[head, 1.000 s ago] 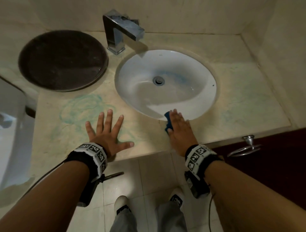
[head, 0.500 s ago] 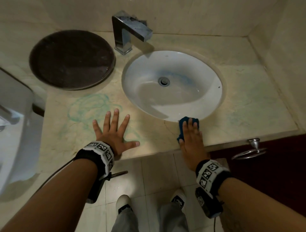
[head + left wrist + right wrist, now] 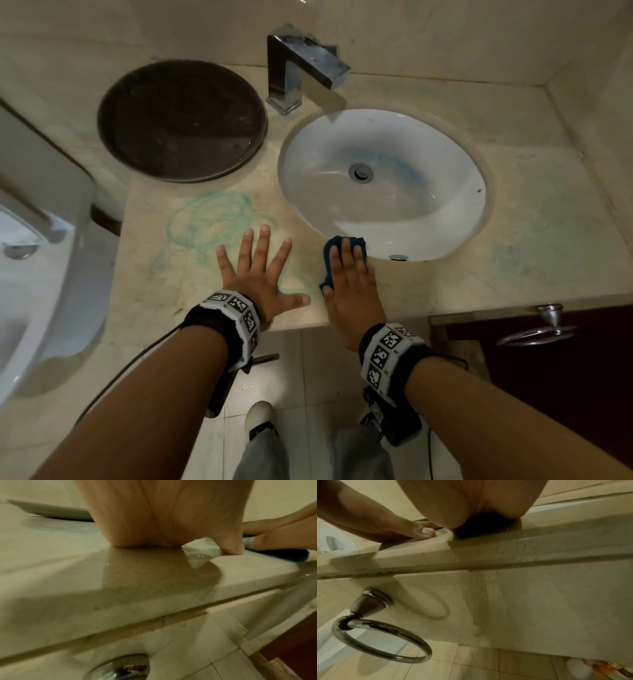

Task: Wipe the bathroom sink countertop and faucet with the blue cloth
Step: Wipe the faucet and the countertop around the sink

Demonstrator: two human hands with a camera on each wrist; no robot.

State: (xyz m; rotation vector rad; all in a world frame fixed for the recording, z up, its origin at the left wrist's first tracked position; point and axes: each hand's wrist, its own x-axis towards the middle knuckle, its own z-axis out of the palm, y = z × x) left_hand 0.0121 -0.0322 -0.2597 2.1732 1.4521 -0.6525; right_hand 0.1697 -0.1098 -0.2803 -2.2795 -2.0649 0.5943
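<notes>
My right hand, fingers flat, presses the blue cloth on the countertop at the sink front rim; it has shifted left. My left hand stays splayed, bracing. Faucet remains unwiped.

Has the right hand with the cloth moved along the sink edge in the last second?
Yes. Against the drain, the right hand and blue cloth slid rightward, then back left.

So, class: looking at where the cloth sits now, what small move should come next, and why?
Probably slide the right hand and cloth left, past the left hand, toward the green smears. The cloth lies flat under straight fingers at the sink rim, and those smears look unwiped.
</notes>
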